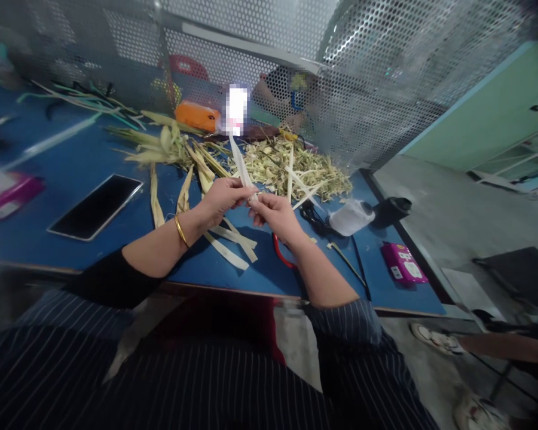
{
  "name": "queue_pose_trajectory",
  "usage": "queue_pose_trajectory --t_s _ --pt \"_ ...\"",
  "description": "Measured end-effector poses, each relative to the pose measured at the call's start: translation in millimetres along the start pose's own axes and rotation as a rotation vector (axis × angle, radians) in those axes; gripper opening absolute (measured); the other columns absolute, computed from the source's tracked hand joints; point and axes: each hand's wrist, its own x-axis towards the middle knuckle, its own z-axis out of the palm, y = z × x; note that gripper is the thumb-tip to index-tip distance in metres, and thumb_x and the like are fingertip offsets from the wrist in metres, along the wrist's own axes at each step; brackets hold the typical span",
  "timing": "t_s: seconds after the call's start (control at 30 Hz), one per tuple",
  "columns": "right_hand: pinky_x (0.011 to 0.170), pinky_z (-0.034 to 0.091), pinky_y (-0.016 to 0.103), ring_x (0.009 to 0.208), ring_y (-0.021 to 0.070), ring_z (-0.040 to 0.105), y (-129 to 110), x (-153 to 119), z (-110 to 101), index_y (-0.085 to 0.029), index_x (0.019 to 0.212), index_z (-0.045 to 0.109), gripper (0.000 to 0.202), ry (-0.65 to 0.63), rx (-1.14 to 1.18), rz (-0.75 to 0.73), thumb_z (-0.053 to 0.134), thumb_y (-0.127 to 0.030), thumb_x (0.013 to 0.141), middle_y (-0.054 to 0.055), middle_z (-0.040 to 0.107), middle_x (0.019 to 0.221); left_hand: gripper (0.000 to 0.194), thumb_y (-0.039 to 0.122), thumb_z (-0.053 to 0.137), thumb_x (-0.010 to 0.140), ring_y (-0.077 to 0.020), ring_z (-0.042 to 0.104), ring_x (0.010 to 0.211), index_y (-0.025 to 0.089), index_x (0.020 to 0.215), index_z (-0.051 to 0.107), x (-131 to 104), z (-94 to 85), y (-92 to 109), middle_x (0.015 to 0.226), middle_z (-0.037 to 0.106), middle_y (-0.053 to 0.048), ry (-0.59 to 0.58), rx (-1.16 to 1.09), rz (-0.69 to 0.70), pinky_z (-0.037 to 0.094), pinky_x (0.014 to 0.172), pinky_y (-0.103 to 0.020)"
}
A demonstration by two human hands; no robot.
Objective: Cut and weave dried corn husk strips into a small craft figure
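Note:
A pale, narrow strip of husk (241,160) stands up from between my hands, its lower end pinched by both. My left hand (226,198) closes thumb and fingers on it from the left. From the right, my right hand (273,214) pinches the same lower end, fingertips close to those of the left. Loose husk strips (228,251) lie on the blue table (251,280) below my hands. Behind them is a heap of shredded husk (305,167), with longer husks (170,146) to its left. Red scissor handles (281,251) show partly beside my right forearm.
A dark-screened phone (96,206) lies left. To the right are a white roll (352,217), a black cylinder (392,211) and a purple packet (403,263). An orange packet (197,116) rests near the perforated metal screen (251,60). A person's legs show at lower right.

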Motion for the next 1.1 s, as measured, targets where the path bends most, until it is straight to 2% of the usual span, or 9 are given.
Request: queue_pose_trajectory --t_s 0.17,0.27,0.37,0.53,0.67,0.77,0.93,1.03,1.1 --pt "0.042 0.035 0.021 0.039 0.0067 0.043 0.9 -1.2 1.1 -0.018 0.077 0.068 0.038 0.055 -0.017 -0.042 0.062 -0.056 0.081 -0.008 0.048 0.048 0.020 0.030 0.075 0.075 -0.0038 0.026 0.042 0.012 0.072 0.067 2.4 -1.1 -0.6 0.048 0.032 0.008 -0.071 -0.262 -0.077 0.021 0.041 -0.020" --pt "0.045 0.035 0.021 0.041 0.0063 0.042 -1.6 -2.2 -1.5 -0.017 0.084 0.072 0.038 0.125 0.035 -0.053 0.060 -0.053 0.082 -0.008 0.043 0.047 0.020 0.030 0.075 0.078 -0.0045 0.036 0.045 0.012 0.074 0.067 6.1 -3.6 -2.6 0.052 0.041 0.005 -0.064 -0.345 -0.090 0.028 0.043 -0.018" --pt "0.047 0.038 0.021 0.044 0.0065 0.045 -3.3 -2.6 -3.5 -0.016 0.083 0.073 0.031 0.160 0.097 -0.026 0.065 -0.045 0.079 -0.007 0.049 0.049 0.019 0.029 0.074 0.080 -0.0042 0.044 0.048 0.012 0.074 0.067 8.3 -5.7 -1.2 0.058 0.052 0.002 -0.011 -0.349 -0.094 0.033 0.045 -0.017" --pt "0.051 0.044 0.023 0.050 0.0088 0.053 -4.9 -1.8 -6.2 -0.017 0.085 0.073 0.023 0.286 0.104 -0.015 0.073 -0.034 0.069 -0.003 0.063 0.062 0.019 0.025 0.071 0.083 -0.0040 0.042 0.044 0.012 0.071 0.066 9.4 -10.2 5.1 0.055 0.048 0.003 0.052 -0.305 -0.041 0.032 0.041 -0.018" --pt "0.056 0.044 0.024 0.054 0.0097 0.056 -8.3 -5.7 -8.0 -0.020 0.080 0.070 0.017 0.342 -0.198 -0.202 0.063 -0.036 0.082 -0.003 0.064 0.066 0.014 0.018 0.070 0.083 -0.0031 0.041 0.044 0.011 0.072 0.066 12.3 -14.6 6.9 0.055 0.047 0.004 0.060 -0.375 -0.075 0.033 0.042 -0.016" --pt "0.061 0.044 0.024 0.058 0.0102 0.057 -8.9 -8.1 -8.1 -0.021 0.073 0.067 0.023 0.341 -0.405 -0.261 0.059 -0.038 0.087 -0.003 0.062 0.063 0.015 0.020 0.069 0.084 -0.0030 0.041 0.044 0.010 0.073 0.067 14.8 -16.6 5.6 0.055 0.047 0.004 0.072 -0.403 -0.090 0.036 0.044 -0.016" --pt "0.061 0.049 0.025 0.057 0.0111 0.060 -1.6 -3.2 -7.5 -0.019 0.079 0.065 0.021 0.217 -0.160 -0.174 0.058 -0.038 0.086 -0.003 0.062 0.062 0.014 0.022 0.070 0.083 -0.0037 0.043 0.046 0.011 0.075 0.066 15.9 -16.2 3.4 0.057 0.047 0.004 0.108 -0.405 -0.079 0.039 0.046 -0.016" --pt "0.060 0.050 0.025 0.057 0.0112 0.061 3.1 -0.4 -9.0 -0.019 0.079 0.064 0.020 0.270 -0.143 -0.151 0.061 -0.038 0.084 -0.003 0.064 0.064 0.015 0.025 0.072 0.082 -0.0045 0.043 0.047 0.013 0.078 0.065 15.8 -15.3 4.2 0.059 0.048 0.004 0.128 -0.359 -0.084 0.040 0.048 -0.017" --pt "0.059 0.048 0.025 0.055 0.0116 0.060 4.6 0.3 -11.6 -0.019 0.076 0.064 0.022 0.350 -0.188 -0.144 0.059 -0.039 0.085 -0.002 0.064 0.063 0.018 0.032 0.071 0.083 -0.0054 0.044 0.049 0.014 0.084 0.065 14.7 -15.8 6.4 0.065 0.052 0.002 0.236 -0.262 -0.049 0.039 0.049 -0.019"
